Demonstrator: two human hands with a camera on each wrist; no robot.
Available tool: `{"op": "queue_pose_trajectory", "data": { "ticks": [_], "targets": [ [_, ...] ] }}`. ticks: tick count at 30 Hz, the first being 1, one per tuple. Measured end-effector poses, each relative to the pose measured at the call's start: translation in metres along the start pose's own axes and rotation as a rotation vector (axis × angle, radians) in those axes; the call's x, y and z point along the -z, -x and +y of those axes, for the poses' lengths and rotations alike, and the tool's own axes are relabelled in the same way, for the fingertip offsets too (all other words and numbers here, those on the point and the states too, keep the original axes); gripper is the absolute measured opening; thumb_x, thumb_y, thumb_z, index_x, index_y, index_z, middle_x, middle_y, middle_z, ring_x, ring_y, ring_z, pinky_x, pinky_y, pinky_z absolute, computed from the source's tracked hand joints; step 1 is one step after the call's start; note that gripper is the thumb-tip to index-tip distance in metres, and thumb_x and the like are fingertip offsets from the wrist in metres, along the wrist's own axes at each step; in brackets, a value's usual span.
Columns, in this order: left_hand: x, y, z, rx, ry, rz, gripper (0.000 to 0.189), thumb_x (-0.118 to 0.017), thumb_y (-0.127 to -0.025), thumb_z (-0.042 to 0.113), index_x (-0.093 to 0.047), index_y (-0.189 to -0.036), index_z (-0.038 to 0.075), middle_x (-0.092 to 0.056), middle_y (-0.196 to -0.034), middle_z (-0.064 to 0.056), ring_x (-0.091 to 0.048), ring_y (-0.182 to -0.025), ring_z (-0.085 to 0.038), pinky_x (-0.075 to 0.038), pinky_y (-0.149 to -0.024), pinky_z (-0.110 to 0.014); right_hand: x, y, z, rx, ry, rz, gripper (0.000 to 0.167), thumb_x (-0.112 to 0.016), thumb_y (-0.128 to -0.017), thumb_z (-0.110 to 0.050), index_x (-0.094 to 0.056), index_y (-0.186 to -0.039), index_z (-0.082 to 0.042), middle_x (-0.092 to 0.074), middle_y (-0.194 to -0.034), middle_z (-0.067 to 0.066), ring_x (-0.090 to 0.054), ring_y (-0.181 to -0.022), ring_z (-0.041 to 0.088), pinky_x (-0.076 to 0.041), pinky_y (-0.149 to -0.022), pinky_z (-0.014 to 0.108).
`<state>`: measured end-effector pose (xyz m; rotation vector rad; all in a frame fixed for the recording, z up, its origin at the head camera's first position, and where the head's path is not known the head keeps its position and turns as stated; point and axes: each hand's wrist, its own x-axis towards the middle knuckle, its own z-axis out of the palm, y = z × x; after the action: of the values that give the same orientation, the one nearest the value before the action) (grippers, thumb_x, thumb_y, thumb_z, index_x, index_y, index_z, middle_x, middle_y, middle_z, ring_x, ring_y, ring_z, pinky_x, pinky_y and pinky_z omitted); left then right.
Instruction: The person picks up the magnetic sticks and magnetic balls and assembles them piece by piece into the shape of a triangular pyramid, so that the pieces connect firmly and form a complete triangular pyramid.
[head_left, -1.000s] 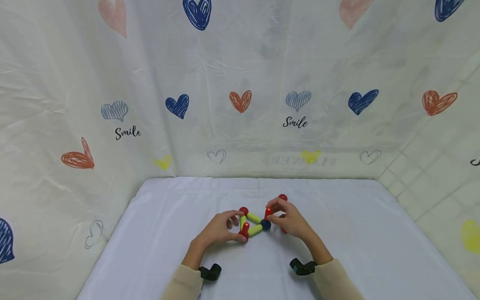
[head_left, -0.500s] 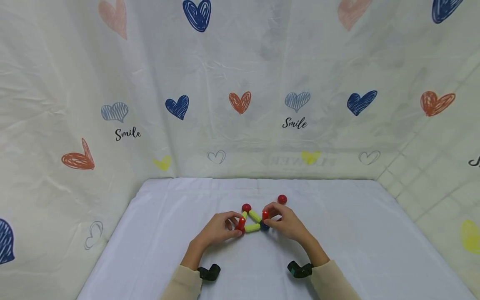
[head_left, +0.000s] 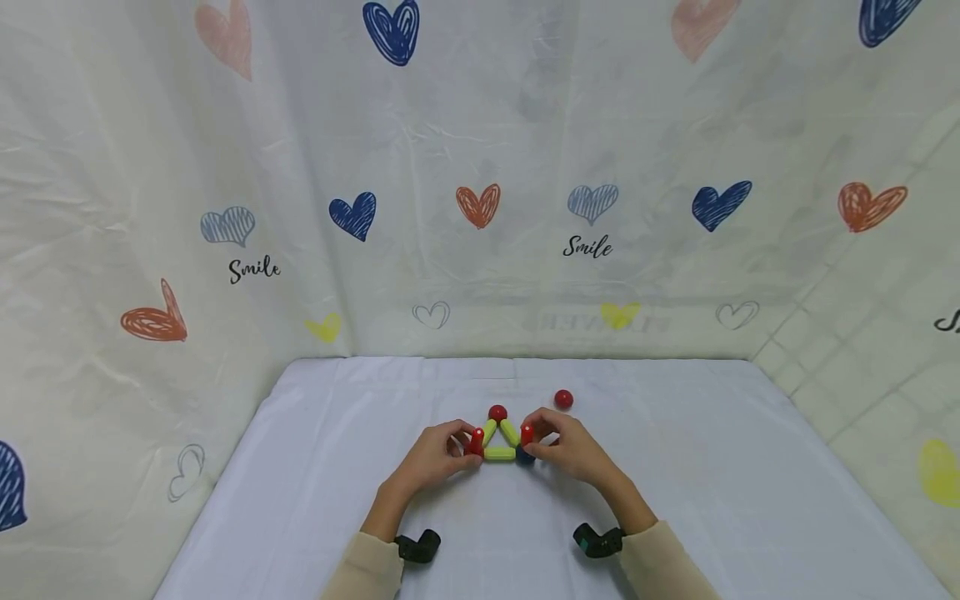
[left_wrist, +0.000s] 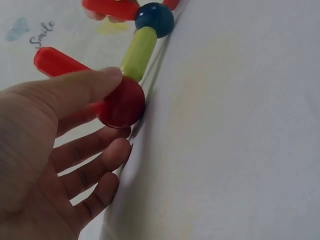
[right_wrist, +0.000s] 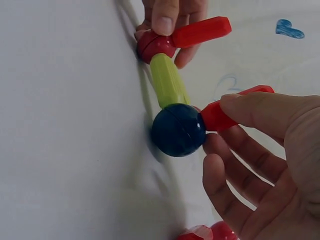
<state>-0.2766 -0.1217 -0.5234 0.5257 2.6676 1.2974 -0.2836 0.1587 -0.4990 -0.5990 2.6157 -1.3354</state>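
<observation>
A triangle of yellow-green magnetic rods (head_left: 499, 454) lies on the white cloth, joined by a red ball (head_left: 497, 412) at its far corner, a second red ball (left_wrist: 122, 104) at the left and a dark blue ball (right_wrist: 178, 130) at the right. My left hand (head_left: 435, 454) pinches the left red ball between thumb and fingers. From that ball a red rod (right_wrist: 202, 32) sticks up. Another red rod (right_wrist: 217, 117) rises from the blue ball, and my right hand (head_left: 566, 446) pinches it.
A loose red ball (head_left: 563, 399) sits beyond my right hand. In the right wrist view, a red rod (right_wrist: 195, 233) and a red ball (right_wrist: 223, 231) show at the bottom edge. A heart-printed curtain (head_left: 480, 125) hangs behind the white-covered table (head_left: 337, 417).
The triangle has turned so its near side lies level across the view, its left corner moving away and left. My right hand has shifted slightly left with the blue ball, uncovering the loose red ball.
</observation>
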Motion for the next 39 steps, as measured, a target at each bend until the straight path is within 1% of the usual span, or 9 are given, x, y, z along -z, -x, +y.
{"op": "queue_pose_trajectory", "data": {
  "ticks": [5, 8, 13, 15, 21, 24, 29, 35, 39],
  "targets": [
    [0.000, -0.001, 0.000, 0.019, -0.016, 0.005, 0.036, -0.082, -0.087, 0.027, -0.070, -0.120, 0.018, -0.069, -0.099, 0.003, -0.058, -0.083, -0.012, -0.049, -0.072, -0.023, 0.008, 0.001, -0.001, -0.035, 0.046, 0.000, 0.024, -0.074, -0.093, -0.013, -0.066, -0.114, -0.018, -0.068, -0.105, -0.002, -0.063, -0.099, 0.018, -0.053, -0.083, 0.030],
    [0.001, 0.000, 0.000, 0.025, -0.026, 0.005, 0.037, -0.082, -0.088, 0.026, -0.070, -0.121, 0.016, -0.069, -0.100, 0.003, -0.058, -0.084, -0.012, -0.049, -0.072, -0.023, 0.016, 0.003, 0.001, -0.079, 0.049, 0.029, 0.022, -0.072, -0.094, -0.012, -0.066, -0.116, -0.014, -0.067, -0.104, 0.000, -0.063, -0.098, 0.019, -0.054, -0.078, 0.030],
    [0.003, 0.001, 0.001, 0.018, -0.030, 0.000, 0.036, -0.081, -0.089, 0.022, -0.070, -0.121, 0.013, -0.070, -0.101, 0.002, -0.058, -0.084, -0.012, -0.048, -0.072, -0.023, 0.028, 0.007, 0.006, -0.202, 0.063, 0.068, 0.021, -0.070, -0.096, -0.015, -0.066, -0.116, -0.008, -0.063, -0.095, 0.004, -0.059, -0.088, 0.020, -0.053, -0.066, 0.030],
    [0.004, 0.002, 0.000, 0.015, -0.022, -0.006, 0.035, -0.080, -0.089, 0.021, -0.070, -0.121, 0.012, -0.070, -0.101, 0.002, -0.058, -0.085, -0.012, -0.048, -0.074, -0.023, 0.031, 0.009, 0.009, -0.243, 0.087, 0.068, 0.020, -0.070, -0.095, -0.017, -0.066, -0.113, -0.009, -0.062, -0.092, 0.005, -0.057, -0.083, 0.020, -0.052, -0.065, 0.030],
    [0.007, 0.001, -0.003, 0.004, -0.004, -0.028, 0.029, -0.078, -0.090, 0.016, -0.072, -0.118, 0.012, -0.069, -0.100, 0.002, -0.058, -0.086, -0.012, -0.048, -0.074, -0.024, 0.037, 0.014, 0.017, -0.313, 0.131, 0.028, 0.019, -0.073, -0.092, -0.018, -0.065, -0.105, -0.008, -0.062, -0.082, 0.005, -0.059, -0.068, 0.019, -0.047, -0.062, 0.032],
    [0.007, 0.001, -0.004, -0.006, 0.003, -0.034, 0.027, -0.077, -0.090, 0.014, -0.072, -0.117, 0.012, -0.069, -0.101, 0.002, -0.058, -0.086, -0.012, -0.048, -0.073, -0.024, 0.037, 0.014, 0.018, -0.346, 0.148, 0.007, 0.024, -0.077, -0.090, -0.020, -0.064, -0.106, -0.008, -0.061, -0.081, 0.005, -0.058, -0.068, 0.019, -0.046, -0.062, 0.032],
    [0.008, 0.002, -0.004, -0.019, 0.014, -0.045, 0.026, -0.075, -0.091, 0.012, -0.072, -0.117, 0.013, -0.068, -0.102, 0.002, -0.058, -0.086, -0.011, -0.048, -0.073, -0.024, 0.032, 0.011, 0.018, -0.401, 0.181, 0.002, 0.030, -0.082, -0.086, -0.022, -0.063, -0.106, -0.011, -0.059, -0.082, 0.006, -0.056, -0.071, 0.020, -0.045, -0.063, 0.031],
    [0.008, 0.003, -0.002, -0.020, 0.020, -0.051, 0.025, -0.077, -0.091, 0.018, -0.072, -0.115, 0.014, -0.067, -0.103, 0.002, -0.058, -0.088, -0.012, -0.048, -0.074, -0.024, 0.027, 0.010, 0.015, -0.383, 0.200, -0.013, 0.027, -0.081, -0.084, -0.016, -0.064, -0.105, -0.010, -0.059, -0.080, 0.006, -0.054, -0.072, 0.020, -0.045, -0.063, 0.030],
    [0.006, 0.002, -0.003, -0.017, 0.002, -0.025, 0.030, -0.082, -0.087, 0.024, -0.071, -0.113, 0.013, -0.065, -0.097, 0.002, -0.058, -0.086, -0.013, -0.048, -0.074, -0.024, 0.027, 0.010, 0.014, -0.351, 0.198, -0.019, 0.025, -0.078, -0.085, -0.012, -0.066, -0.106, -0.008, -0.059, -0.083, 0.005, -0.054, -0.074, 0.019, -0.045, -0.064, 0.030]
  ]
}}
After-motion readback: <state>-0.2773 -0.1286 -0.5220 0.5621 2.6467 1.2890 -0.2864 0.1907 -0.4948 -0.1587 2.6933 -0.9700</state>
